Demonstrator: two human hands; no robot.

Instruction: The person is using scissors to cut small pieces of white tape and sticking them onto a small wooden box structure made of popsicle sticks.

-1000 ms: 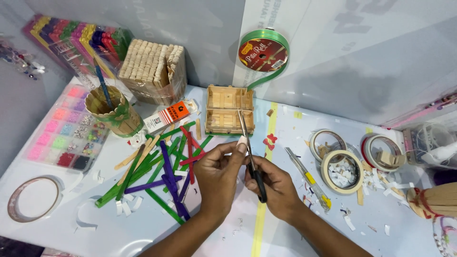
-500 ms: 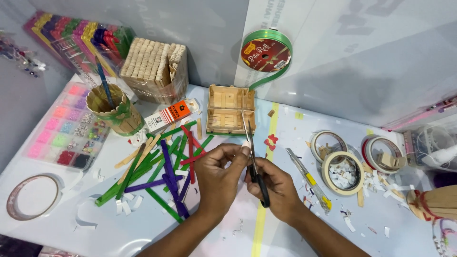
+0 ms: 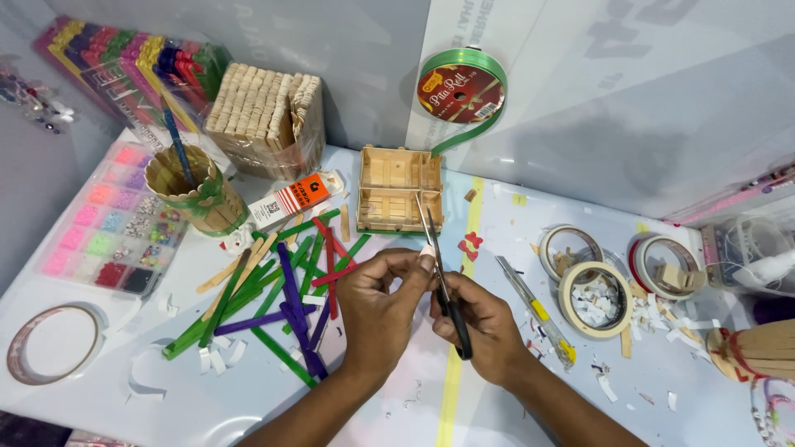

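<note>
White tabletop point(image 3: 124, 414) fills the frame, grey wall panels behind it. Upper left: pack of plain wooden sticks point(image 3: 263, 116) in clear wrap, bead organiser tray point(image 3: 108, 223) at left edge, stick-built cup point(image 3: 192, 192) with a blue brush in it. Top centre: green ribbon spool point(image 3: 462, 83) leaning on the wall, small wooden stick box point(image 3: 397, 189) just below it. Centre left: loose pile of coloured craft sticks point(image 3: 281, 298), green, purple, red. Right: three tape rolls point(image 3: 595, 288), paper scraps around them, a yellow-grey craft knife point(image 3: 537, 310) beside. Lower left: another tape ring point(image 3: 51, 343). Centre: left hand point(image 3: 379, 310) pinching a small pale piece point(image 3: 426, 248) at fingertips; right hand point(image 3: 480, 327) closed round black-handled scissors point(image 3: 443, 281), blades pointing up, touching the piece. Hands just below the box.
</note>
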